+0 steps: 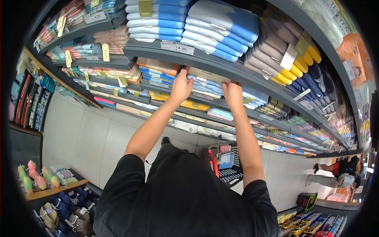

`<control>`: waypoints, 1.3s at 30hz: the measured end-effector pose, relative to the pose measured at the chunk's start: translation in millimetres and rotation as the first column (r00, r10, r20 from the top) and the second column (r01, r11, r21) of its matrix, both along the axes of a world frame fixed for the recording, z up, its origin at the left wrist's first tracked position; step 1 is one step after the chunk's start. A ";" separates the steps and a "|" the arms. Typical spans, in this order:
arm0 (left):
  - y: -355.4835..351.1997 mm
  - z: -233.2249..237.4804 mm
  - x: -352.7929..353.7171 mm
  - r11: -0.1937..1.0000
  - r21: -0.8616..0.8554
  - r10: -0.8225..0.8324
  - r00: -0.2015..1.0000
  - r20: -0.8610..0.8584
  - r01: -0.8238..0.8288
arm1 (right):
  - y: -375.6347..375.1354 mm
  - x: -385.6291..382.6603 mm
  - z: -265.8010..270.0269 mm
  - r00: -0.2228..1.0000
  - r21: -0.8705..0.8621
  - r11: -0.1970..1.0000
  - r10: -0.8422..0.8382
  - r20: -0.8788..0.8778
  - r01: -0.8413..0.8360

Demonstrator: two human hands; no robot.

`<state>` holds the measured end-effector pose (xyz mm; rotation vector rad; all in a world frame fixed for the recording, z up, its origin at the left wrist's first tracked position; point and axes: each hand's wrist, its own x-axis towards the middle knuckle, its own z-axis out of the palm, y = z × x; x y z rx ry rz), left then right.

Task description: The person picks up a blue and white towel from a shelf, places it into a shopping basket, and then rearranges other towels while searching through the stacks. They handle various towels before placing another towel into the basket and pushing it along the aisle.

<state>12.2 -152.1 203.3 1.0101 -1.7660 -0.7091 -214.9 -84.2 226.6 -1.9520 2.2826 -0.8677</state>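
Reaching under the grey shelf (150, 49), I gripped the flat beige pack (209, 75) at both ends with my left hand (181, 87) and right hand (232, 94), seemingly sliding it over the blue towels (199, 85), which needed level, even pushing.

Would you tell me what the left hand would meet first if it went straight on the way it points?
Probably the tan pack on the blue folded stack: the left hand seems to touch it, though depth is unclear.
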 end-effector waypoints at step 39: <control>-8.2 -38.7 -5.2 0.989 0.143 -0.066 0.969 0.239 0.032 | 1.3 3.6 10.4 0.984 0.090 0.996 0.040 -0.173 -0.025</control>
